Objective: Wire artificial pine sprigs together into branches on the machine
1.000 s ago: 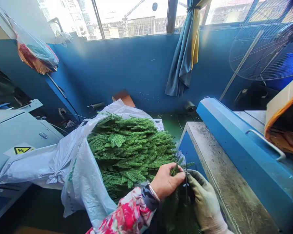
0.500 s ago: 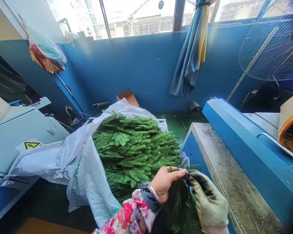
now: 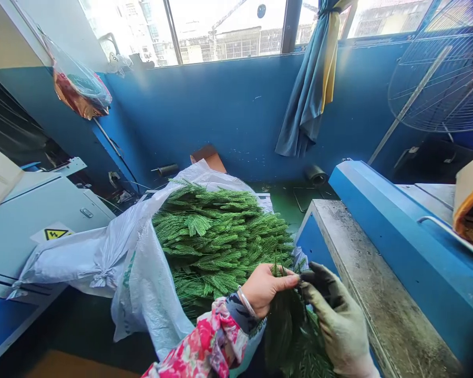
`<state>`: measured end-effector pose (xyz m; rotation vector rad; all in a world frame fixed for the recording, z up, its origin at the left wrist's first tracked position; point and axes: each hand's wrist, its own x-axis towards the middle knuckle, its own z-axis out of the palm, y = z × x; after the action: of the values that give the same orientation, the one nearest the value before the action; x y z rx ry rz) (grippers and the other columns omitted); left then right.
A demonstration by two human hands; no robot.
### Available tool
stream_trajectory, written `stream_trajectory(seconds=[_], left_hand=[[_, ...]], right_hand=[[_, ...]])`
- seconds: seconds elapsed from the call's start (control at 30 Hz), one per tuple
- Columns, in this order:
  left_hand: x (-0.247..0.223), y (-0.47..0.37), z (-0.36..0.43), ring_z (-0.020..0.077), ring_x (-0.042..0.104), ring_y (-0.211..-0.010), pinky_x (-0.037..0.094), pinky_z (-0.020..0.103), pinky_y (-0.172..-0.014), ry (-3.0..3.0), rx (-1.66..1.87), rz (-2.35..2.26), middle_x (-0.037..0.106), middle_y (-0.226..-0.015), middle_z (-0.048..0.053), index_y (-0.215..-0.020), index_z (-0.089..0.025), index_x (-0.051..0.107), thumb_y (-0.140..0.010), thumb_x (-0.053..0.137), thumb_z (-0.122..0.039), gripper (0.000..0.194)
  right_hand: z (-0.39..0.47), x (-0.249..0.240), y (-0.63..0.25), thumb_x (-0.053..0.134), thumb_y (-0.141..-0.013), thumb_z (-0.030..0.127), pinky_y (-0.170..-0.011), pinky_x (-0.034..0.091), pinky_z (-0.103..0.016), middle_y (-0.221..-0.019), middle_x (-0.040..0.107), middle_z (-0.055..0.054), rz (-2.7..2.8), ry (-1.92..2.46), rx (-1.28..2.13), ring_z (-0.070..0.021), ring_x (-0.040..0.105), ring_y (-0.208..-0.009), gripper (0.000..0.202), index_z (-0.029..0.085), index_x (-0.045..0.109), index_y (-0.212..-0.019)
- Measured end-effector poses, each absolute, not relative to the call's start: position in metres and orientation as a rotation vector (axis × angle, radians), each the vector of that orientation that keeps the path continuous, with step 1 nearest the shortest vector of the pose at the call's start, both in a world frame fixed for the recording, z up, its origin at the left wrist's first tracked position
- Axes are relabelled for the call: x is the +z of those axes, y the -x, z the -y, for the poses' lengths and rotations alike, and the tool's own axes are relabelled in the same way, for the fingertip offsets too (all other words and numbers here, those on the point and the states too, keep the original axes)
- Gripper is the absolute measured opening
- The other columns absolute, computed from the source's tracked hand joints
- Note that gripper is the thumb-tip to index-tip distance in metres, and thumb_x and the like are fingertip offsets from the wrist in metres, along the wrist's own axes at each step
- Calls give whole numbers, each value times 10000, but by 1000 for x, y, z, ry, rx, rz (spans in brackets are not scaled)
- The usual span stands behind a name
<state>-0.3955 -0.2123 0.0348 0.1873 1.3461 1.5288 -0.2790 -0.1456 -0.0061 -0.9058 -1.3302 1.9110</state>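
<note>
My bare left hand [image 3: 265, 287], with a bangle at the wrist and a pink floral sleeve, pinches the stems of dark green artificial pine sprigs [image 3: 295, 336] that hang below it. My right hand [image 3: 337, 315] wears a pale glove with dark fingertips. Its thumb and fingers meet the same stems just right of my left fingertips, the index finger lifted a little. Beyond the hands, a thick pile of green pine sprigs [image 3: 216, 236] fills an open white woven sack [image 3: 150, 283].
A blue machine [image 3: 402, 236] with a worn metal ledge [image 3: 378, 273] stands at the right, below a wire fan [image 3: 441, 79]. At the left is a grey cabinet [image 3: 59, 210]. A cardboard box [image 3: 208, 156] lies by the blue wall [image 3: 205, 105].
My right hand's fingers have spread and lifted somewhat at the stems. Both hands remain close together, and the view has shifted slightly.
</note>
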Motion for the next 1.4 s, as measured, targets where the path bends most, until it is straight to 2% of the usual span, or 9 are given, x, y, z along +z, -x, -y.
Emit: stream_trajectory(seconds=[0.1,0.17,0.3,0.47,0.67,0.8,1.07,1.23,1.4], left_hand=[[32,394,214,78,462,-508,340,248,-577,-169,1557,-1348,553,-529,-25,-586,-114,616,-394,819,-361,372],[31,392,214,87,472,-521,345,253,-579,-157,1574,-1345,561,-544,-16,-597,-113,614,-391,814,-389,398],[29,386,215,98,480,-532,353,258,-580,-133,1608,-1354,570,-557,2,-601,-103,615,-402,805,-413,414],[29,382,218,105,489,-549,363,261,-599,-120,1649,-1363,583,-577,15,-613,-98,632,-448,798,-370,359],[28,384,224,129,522,-588,372,269,-630,-132,1667,-1321,608,-604,34,-639,-101,668,-539,746,-392,318],[28,386,223,114,515,-567,376,262,-633,-121,1673,-1313,603,-583,21,-613,-107,663,-511,761,-371,299],[26,394,221,132,538,-580,410,277,-631,-153,1621,-1292,621,-607,41,-677,-91,682,-438,805,-318,352],[27,396,223,120,514,-583,396,271,-624,-286,1594,-1391,608,-605,29,-696,-98,693,-470,792,-319,332],[34,396,224,125,498,-608,380,278,-661,-425,1589,-1518,613,-605,27,-694,-104,707,-480,785,-320,313]], right_hand=[[142,-2,278,673,-678,335,-893,445,-364,-1063,622,-71,1145,822,2251,-226,558,-1000,465,218,541,-1108],[140,0,277,689,-663,317,-892,446,-350,-1018,645,-59,1163,816,2301,-220,571,-977,433,216,577,-1069],[137,7,281,726,-605,317,-828,477,-295,-924,673,-45,1360,873,2179,-197,601,-888,380,191,629,-949],[136,17,286,708,-600,365,-699,494,-254,-837,673,-59,1590,910,1986,-181,595,-768,327,148,635,-833],[139,16,284,721,-585,334,-701,487,-239,-828,666,-34,1530,931,2028,-168,583,-772,330,166,624,-853],[141,13,284,717,-591,337,-713,489,-256,-834,665,-44,1488,932,2037,-180,585,-780,319,163,633,-845],[142,9,284,742,-549,328,-675,493,-239,-802,663,-35,1441,957,2050,-170,575,-743,341,165,639,-830],[143,8,285,736,-558,353,-646,493,-220,-771,664,-20,1425,998,2030,-151,577,-702,339,171,639,-827],[144,13,286,738,-529,341,-607,507,-247,-737,665,-42,1427,1029,1958,-182,596,-678,352,142,652,-806]])
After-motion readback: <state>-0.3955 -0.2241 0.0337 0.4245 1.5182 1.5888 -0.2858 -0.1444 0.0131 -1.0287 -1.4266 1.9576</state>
